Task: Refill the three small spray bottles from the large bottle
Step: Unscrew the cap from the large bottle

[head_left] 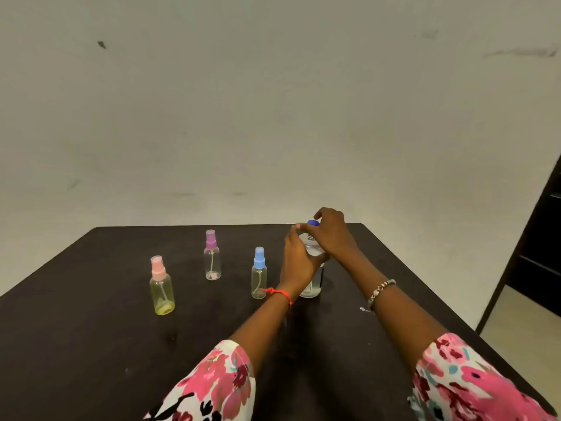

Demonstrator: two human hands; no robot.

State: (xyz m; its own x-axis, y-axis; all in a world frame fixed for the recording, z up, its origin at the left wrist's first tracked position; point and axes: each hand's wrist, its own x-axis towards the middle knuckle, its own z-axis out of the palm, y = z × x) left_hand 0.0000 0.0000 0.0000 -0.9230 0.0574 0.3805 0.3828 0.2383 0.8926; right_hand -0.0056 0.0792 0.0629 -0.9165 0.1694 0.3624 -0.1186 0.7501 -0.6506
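Small clear plastic spray bottles: three; one yellowish with pink cap (161, 288), one clear with purple cap (212, 256), one clear with blue cap (259, 274); all upright and capped. Large clear plastic bottle with dark blue screw cap (312, 247): one. Dark rectangular table (91, 344): one. Hands: two; left hand (299, 262), right hand (332, 230). Floral pink-and-white sleeves: two. Wrist bands: two; red thread (277, 292) on the left wrist, beaded bracelet (381, 291) on the right.

Dark table (91, 344), matte top, rounded far corners, set close to a plain off-white wall (273, 101) with scattered scuffs and smudges. Dark shelving unit (540, 253) at right edge. Pale floor (522, 323) beneath it. Light dim, even.
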